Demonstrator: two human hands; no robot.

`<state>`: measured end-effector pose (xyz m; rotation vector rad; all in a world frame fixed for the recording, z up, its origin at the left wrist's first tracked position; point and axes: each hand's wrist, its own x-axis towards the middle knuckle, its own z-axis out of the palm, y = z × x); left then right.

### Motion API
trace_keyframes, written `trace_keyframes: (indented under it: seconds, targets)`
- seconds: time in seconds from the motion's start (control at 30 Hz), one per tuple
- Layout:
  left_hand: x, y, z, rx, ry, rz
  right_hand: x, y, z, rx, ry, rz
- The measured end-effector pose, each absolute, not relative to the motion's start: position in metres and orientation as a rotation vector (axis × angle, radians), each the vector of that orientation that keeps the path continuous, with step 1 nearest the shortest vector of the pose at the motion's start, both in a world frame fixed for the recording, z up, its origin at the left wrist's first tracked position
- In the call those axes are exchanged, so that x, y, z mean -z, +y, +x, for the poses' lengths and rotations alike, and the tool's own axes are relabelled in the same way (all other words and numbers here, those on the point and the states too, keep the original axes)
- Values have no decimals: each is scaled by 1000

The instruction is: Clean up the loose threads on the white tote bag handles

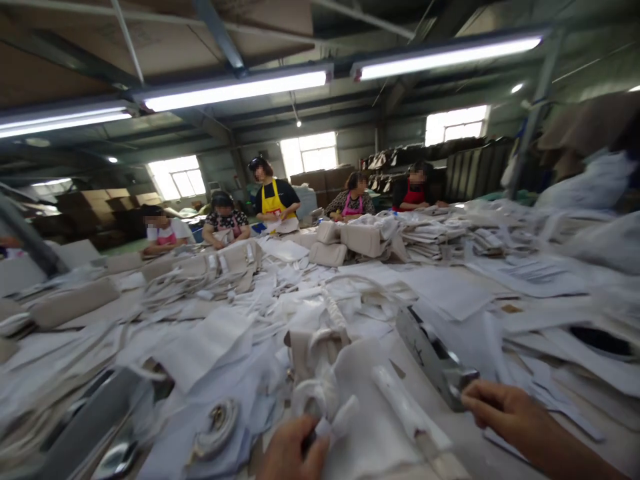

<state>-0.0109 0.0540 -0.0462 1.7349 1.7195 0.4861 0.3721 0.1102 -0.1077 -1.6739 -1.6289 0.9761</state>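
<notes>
My left hand (pixel 294 448) is at the bottom edge, its fingers closed on a white wrapped piece (pixel 320 403) that belongs to a cream bag (pixel 320 347) lying in front of me. My right hand (pixel 505 410) reaches in from the lower right, with fingertips pinched on the end of a shiny metal tool (pixel 433 357) that lies slanted on the table. A white tube-shaped piece (pixel 405 407) rests between the two hands. White tissue paper (pixel 200 347) surrounds the bag.
The long table (pixel 450 293) is covered with white paper, straps and several cream bags (pixel 350 243). Several people (pixel 273 197) sit and stand along its far side. Stacks of cardboard boxes (pixel 100 207) stand at the back left.
</notes>
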Motion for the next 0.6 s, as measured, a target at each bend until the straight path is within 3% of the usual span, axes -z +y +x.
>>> trace_keyframes:
  seconds: [0.23,0.37,0.6]
  targets:
    - [36,37,0,-520,1855,1808,22,92,220,-1641,-1672,-1174]
    - [37,32,0,-518,1945,1858,29,86,167,-1825,-1603,-1258]
    - [33,31,1,-470,2018,1886,57,88,156,-1822,-1529,-1452]
